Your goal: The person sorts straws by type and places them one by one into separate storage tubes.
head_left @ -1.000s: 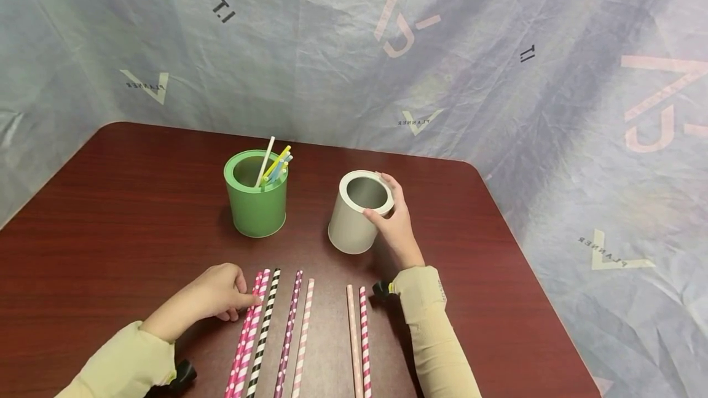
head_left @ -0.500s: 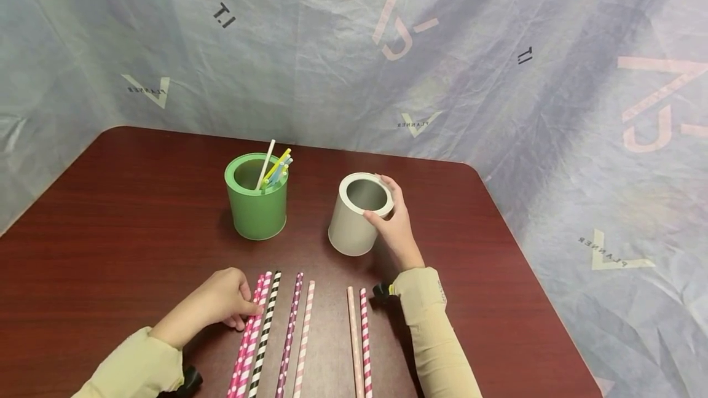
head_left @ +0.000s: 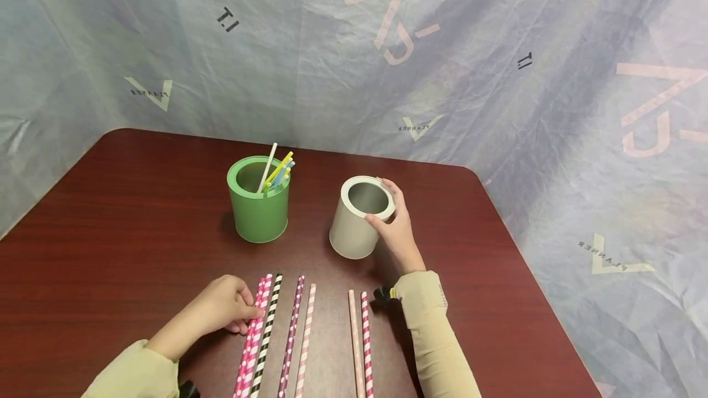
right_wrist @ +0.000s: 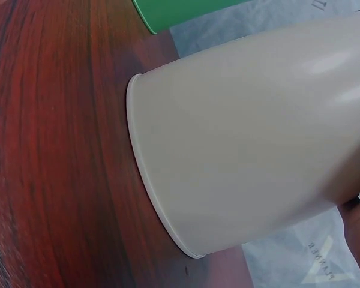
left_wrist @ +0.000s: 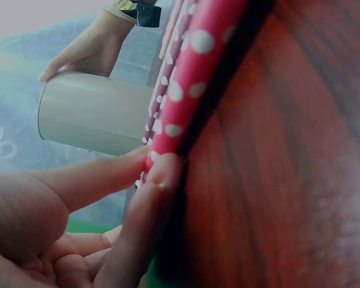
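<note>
At the front left, my left hand [head_left: 224,304] pinches a hot-pink straw with white dots [left_wrist: 195,72] between thumb and forefinger. The dotted straw lies on the table, against a pink-and-white striped straw [head_left: 267,290]. My right hand [head_left: 397,229] grips the rim of an off-white can [head_left: 354,238], thumb at the near side and fingers at the far side. The can stands upright on the table, and its opening faces up. In the right wrist view the can's wall [right_wrist: 246,138] fills most of the picture and hides most of that hand.
A green can [head_left: 259,217] with white, yellow and blue straws [head_left: 278,171] stands left of the off-white one. Black-striped [head_left: 270,318], purple dotted [head_left: 292,330], pale pink striped [head_left: 306,330], peach [head_left: 356,336] and red-striped [head_left: 366,336] straws lie between my arms. A printed cloth [head_left: 310,78] hangs behind the table.
My left hand has moved slightly right and toward me, and its fingertips have come together on the dotted straw. The right hand keeps its grip on the can. The head view has tilted slightly.
</note>
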Demonstrator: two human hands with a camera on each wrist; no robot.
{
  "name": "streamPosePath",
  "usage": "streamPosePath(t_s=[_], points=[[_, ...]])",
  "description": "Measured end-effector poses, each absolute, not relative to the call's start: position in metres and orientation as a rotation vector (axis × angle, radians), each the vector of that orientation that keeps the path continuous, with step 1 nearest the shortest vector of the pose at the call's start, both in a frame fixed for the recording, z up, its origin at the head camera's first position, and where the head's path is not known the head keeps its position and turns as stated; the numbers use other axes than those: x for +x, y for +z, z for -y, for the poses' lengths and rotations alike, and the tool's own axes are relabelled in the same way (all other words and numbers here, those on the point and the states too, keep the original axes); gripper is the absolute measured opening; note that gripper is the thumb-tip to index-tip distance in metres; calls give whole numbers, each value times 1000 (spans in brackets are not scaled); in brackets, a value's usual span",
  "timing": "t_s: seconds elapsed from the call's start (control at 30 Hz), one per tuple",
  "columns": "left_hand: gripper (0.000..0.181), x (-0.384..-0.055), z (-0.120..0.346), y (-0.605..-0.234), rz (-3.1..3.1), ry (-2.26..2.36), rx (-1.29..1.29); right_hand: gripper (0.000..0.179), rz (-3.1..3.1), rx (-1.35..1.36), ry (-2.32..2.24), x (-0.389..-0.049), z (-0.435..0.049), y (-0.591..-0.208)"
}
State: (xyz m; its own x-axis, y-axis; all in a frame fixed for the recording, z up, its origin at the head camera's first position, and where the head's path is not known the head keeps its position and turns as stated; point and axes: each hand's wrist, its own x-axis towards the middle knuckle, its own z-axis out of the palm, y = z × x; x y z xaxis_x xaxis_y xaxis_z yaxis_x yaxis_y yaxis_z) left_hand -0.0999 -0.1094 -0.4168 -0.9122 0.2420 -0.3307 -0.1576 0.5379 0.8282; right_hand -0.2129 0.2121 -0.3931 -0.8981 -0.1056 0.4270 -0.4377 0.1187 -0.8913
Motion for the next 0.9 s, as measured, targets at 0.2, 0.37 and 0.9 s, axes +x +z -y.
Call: streamPosePath(t_s=[0.2, 0.37, 0.9], points=[[18, -99, 117, -425, -2295, 1436, 149, 77, 2112, 557, 1895, -213, -211, -395], [18, -97, 114, -424, -2348, 1425, 147, 77, 2092, 563, 1903, -213, -212, -395], [28, -96, 97, -412, -2536, 1226, 28, 78, 2136, 510, 1910, -212, -211, -391]])
